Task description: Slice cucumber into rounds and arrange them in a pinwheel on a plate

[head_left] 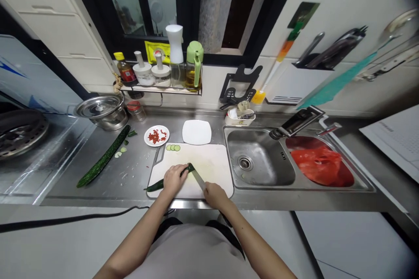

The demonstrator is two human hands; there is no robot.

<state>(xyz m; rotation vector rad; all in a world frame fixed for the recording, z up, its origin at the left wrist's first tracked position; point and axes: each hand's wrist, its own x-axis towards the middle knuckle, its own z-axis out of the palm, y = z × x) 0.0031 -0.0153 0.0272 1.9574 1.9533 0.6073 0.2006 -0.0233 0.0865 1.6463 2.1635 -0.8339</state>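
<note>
On a white cutting board, my left hand is closed over a dark green cucumber, which lies slantwise with its tapered end at the lower left. My right hand grips a kitchen knife by its handle. The blade's tip is at the cucumber's upper right end, close to my left fingertips. Several cucumber slices lie overlapped in a row at the board's upper left. Just behind the board are a white square plate and a small plate of chopped red pieces.
Left of the board lies a long whole cucumber with green scraps beside it. A lidded steel pot stands behind it. To the right is a steel sink with a faucet; a red plastic bag fills the second basin.
</note>
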